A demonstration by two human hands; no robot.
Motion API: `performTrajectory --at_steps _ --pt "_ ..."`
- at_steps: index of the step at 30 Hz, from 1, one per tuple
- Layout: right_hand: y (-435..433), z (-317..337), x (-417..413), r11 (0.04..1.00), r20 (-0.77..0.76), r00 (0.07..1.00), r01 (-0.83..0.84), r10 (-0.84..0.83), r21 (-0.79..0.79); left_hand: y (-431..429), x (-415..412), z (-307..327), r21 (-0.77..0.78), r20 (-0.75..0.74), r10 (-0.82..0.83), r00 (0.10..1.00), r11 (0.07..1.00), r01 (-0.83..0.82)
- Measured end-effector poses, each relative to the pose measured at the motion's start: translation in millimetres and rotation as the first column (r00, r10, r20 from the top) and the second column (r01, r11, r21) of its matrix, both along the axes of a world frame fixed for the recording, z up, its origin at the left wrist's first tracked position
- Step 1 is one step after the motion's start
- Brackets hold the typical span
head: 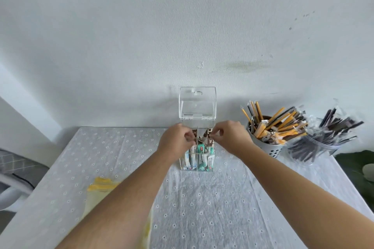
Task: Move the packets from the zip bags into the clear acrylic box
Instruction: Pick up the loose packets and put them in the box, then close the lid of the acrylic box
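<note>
Both hands, left hand [178,137] and right hand [229,136], pinch brown packets [208,134] (apparently) at the lid-raised clear acrylic box [197,159] rim; teal packets [204,154] fill it, bare cloth around.

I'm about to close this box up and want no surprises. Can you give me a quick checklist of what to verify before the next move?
1. Lid of the clear acrylic box swung up and clear of the opening: ok.
2. Both hands at the top of the box: ok; left hand and right hand are both there.
3. Brown packets seated below the rim: not ok, several stick up above it.
4. Teal packets standing in the front compartment: ok.
5. What each grip holds: cannot tell, the fingers hide it.
6. Yellow zip bag emptied: cannot tell, the left forearm covers part of it.
</note>
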State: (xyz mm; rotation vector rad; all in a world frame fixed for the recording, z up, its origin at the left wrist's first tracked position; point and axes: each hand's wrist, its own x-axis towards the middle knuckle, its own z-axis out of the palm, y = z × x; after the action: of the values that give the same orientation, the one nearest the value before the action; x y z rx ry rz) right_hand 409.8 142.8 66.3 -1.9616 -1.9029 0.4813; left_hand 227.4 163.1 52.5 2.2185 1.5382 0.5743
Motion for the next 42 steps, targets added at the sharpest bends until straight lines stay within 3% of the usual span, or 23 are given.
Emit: performTrajectory --at_steps 3,6,9,13,16,18,20,24,31,37,42 --pt "-2 20 7 0.958 -0.114 0.991 0.101 -0.073 0.268 5 -10 20 0.201 0.165 0.044 0.985 0.977 -0.077" --pt "10 40 9 0.951 -0.313 0.941 0.207 -0.129 0.231 17 -11 38 0.312 0.245 0.082 0.966 0.937 -0.158" --pt "25 49 8 0.980 -0.473 0.863 0.201 -0.177 0.002 34 -6 45 0.110 0.245 0.135 0.960 0.980 -0.166" --pt "39 39 1 0.984 -0.608 0.775 0.137 -0.176 -0.110 44 -1 48 -0.262 0.309 0.176 0.935 0.961 -0.094" --pt "42 40 2 0.973 -0.776 0.592 0.193 -0.217 -0.124 44 -2 55 -0.293 0.442 0.253 0.861 0.948 -0.128" --pt "38 48 4 0.969 -0.823 0.526 0.221 -0.215 -0.112 43 -6 58 -0.281 0.500 0.306 0.810 0.942 -0.183" --pt "27 54 4 0.971 -0.819 0.542 0.230 -0.188 -0.071 36 -11 59 -0.260 0.542 0.314 0.779 0.945 -0.199" --pt "-5 52 0 0.975 -0.695 0.709 0.215 -0.121 0.050 3 -16 58 -0.176 0.546 0.265 0.795 0.964 -0.200" --pt "-52 17 -10 0.978 -0.676 0.734 0.184 -0.067 0.102 -50 -21 23 -0.164 0.556 0.298 0.776 0.954 -0.249" --pt "-71 -27 -13 0.982 -0.556 0.829 0.155 -0.068 0.111 -60 -22 -15 -0.282 0.433 0.339 0.835 0.931 -0.232" --pt "-69 -39 -12 0.986 -0.470 0.881 0.124 -0.057 0.113 -57 -26 -22 -0.282 0.361 0.291 0.886 0.940 -0.194"
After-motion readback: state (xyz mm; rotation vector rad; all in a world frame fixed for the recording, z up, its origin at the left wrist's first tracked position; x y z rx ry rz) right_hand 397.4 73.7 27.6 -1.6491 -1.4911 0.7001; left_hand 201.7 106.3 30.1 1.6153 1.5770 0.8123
